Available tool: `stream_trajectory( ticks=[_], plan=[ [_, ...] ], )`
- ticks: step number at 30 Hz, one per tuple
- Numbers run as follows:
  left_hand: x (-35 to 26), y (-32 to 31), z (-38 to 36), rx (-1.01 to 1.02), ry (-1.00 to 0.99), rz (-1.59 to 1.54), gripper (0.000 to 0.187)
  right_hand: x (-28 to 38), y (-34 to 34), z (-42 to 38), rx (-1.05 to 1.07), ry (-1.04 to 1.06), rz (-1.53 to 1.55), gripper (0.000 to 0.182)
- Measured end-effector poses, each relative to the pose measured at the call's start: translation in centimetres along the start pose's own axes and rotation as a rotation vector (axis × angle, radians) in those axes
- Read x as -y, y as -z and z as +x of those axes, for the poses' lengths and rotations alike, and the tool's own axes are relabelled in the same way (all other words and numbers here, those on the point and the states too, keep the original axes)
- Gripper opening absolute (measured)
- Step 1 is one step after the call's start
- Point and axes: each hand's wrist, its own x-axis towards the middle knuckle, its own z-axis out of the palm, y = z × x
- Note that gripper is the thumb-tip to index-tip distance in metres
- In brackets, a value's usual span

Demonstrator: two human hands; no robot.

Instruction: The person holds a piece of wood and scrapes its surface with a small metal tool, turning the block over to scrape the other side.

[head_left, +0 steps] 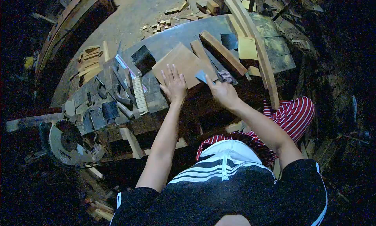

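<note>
A flat square wooden board (pixel 184 61) lies on the workbench in front of me. My left hand (pixel 174 85) rests flat on its left part, fingers spread and pointing away from me. At the board's right side my right hand (pixel 224 93) grips a putty knife (pixel 201 76), index finger stretched along it. The flat blue-grey blade lies over the board near its right corner; the handle is hidden in my fist. A crumpled cloth (pixel 226 76) sits just beyond my right hand.
Thick wooden bars (pixel 223 54) lie right of the board, and a long plank (pixel 260 50) crosses the bench's right end. Hand tools and a ribbed pale strip (pixel 139 95) crowd the left. A circular saw (pixel 66 142) with exposed blade stands at the lower left.
</note>
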Motion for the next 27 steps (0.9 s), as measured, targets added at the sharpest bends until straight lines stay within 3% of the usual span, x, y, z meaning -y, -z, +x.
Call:
stream_trajectory(
  ticks=[4, 6, 7, 9, 11, 13, 14, 16, 17, 21, 25, 27],
  plan=[
    [-0.2, 0.5, 0.0, 0.028, 0.018, 0.065, 0.054, 0.0, -3.9, 8.6, -0.092, -0.084, 0.043, 0.053],
    [-0.1, 0.5, 0.2, -0.085, -0.022, 0.020, 0.051, 0.0, -4.7, 11.4, -0.107, -0.122, 0.165, 0.052],
    [-0.1, 1.0, 0.7, -0.090, -0.023, 0.020, 0.051, -0.2, -5.1, 11.2, -0.112, -0.121, 0.163, 0.052],
    [-0.4, 2.7, 1.8, 0.154, 0.095, -0.079, 0.044, -1.4, -5.4, 9.2, -0.149, -0.042, 0.167, 0.055],
    [-0.6, 2.8, 2.1, 0.157, 0.155, -0.119, 0.039, -0.9, -1.0, 4.8, 0.053, -0.074, 0.104, 0.059],
    [-0.8, 0.9, 1.9, -0.045, 0.136, -0.006, 0.040, -1.4, 0.1, 0.9, 0.013, -0.025, -0.036, 0.063],
    [-0.5, 0.4, 1.9, -0.033, 0.119, -0.035, 0.045, -1.5, 0.7, 0.2, 0.030, -0.029, -0.041, 0.063],
    [0.2, -1.4, 2.0, -0.065, 0.073, -0.008, 0.047, -0.6, 3.0, 0.0, 0.277, -0.173, 0.064, 0.062],
    [0.6, -2.1, 2.3, -0.123, 0.018, 0.021, 0.050, -0.8, 2.0, 0.9, 0.278, -0.166, 0.065, 0.062],
    [-0.4, 0.4, 2.4, 0.075, 0.095, -0.007, 0.050, -1.9, -2.4, 8.7, 0.080, -0.045, 0.050, 0.048],
    [0.1, -0.3, 2.3, 0.016, 0.065, -0.043, 0.049, -1.4, -2.7, 11.8, -0.034, -0.028, 0.095, 0.043],
    [-0.2, 0.0, 2.2, 0.047, 0.082, -0.009, 0.049, -1.6, -1.5, 9.3, 0.067, -0.081, 0.120, 0.049]
  ],
)
